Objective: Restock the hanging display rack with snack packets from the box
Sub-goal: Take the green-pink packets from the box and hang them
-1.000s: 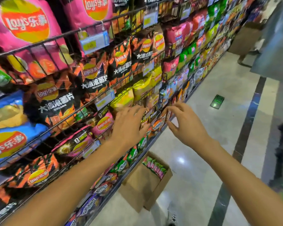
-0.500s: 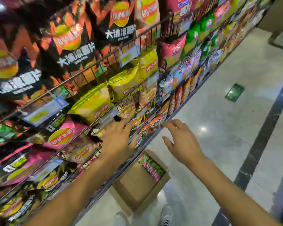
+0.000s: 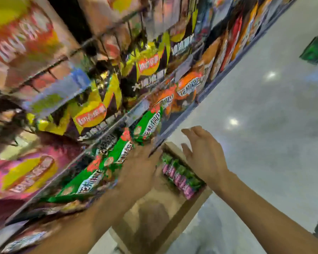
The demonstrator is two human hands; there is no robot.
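The left hand reaches over the box, near the green packets on the rack; blur hides its fingers, so its grip cannot be told. The right hand hovers over the box's far edge, fingers spread, holding nothing. Pink-green packets line the box's far side. All writing is too blurred to read.

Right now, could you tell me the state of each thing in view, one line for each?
cardboard box: open, on the floor, mostly empty.
packets in the box: one row along the far side.
left hand: at the rack's lower edge, fingers hidden by blur.
right hand: fingers straight, above the box, holding nothing.
display rack: hung with packets.
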